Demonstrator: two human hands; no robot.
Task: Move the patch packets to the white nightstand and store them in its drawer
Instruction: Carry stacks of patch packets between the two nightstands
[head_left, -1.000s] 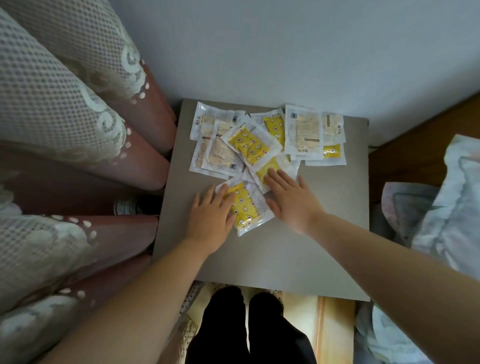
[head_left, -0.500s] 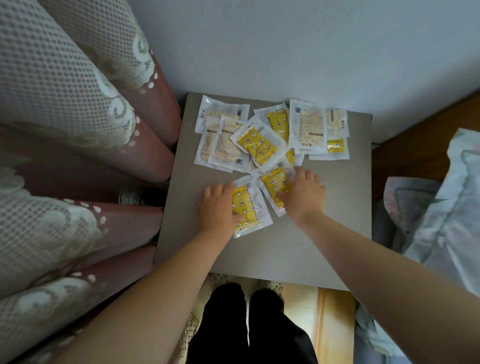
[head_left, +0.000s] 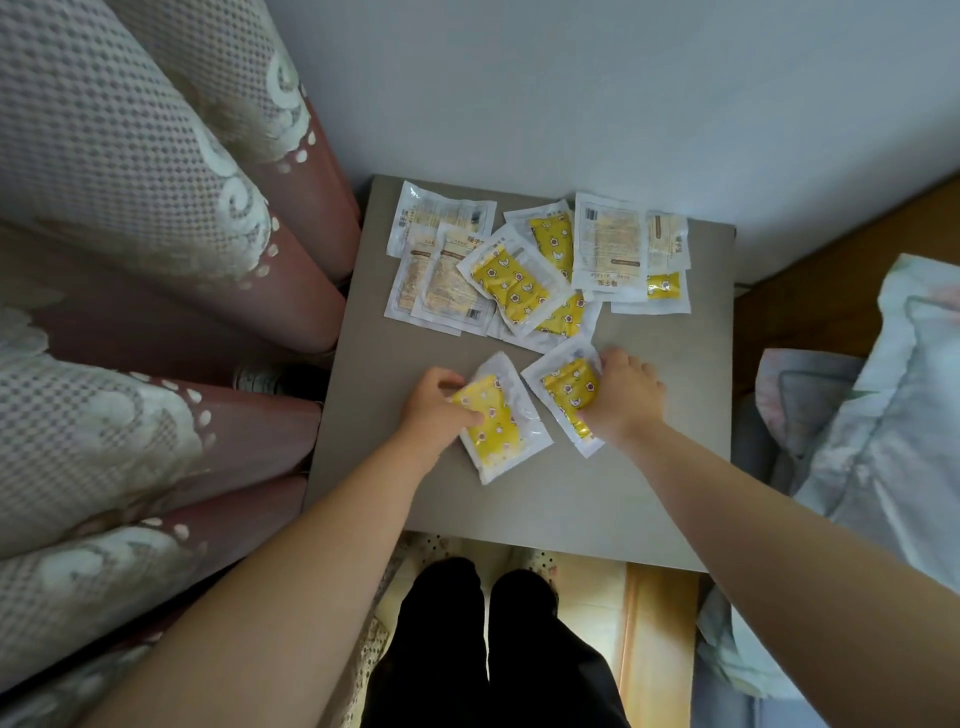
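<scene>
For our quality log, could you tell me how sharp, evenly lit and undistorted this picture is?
Head view: wide-angle distortion fans the curtain folds and skews the table; light is soft and dim, shadows faint; print on the packets is too soft to read.

Both bare arms stretch forward over the table (head_left: 519, 519). The left hand (head_left: 434, 410) pinches the left packet (head_left: 498, 441) near the table's middle. The right hand (head_left: 626, 400) curls round the right packet (head_left: 566, 387).
</scene>
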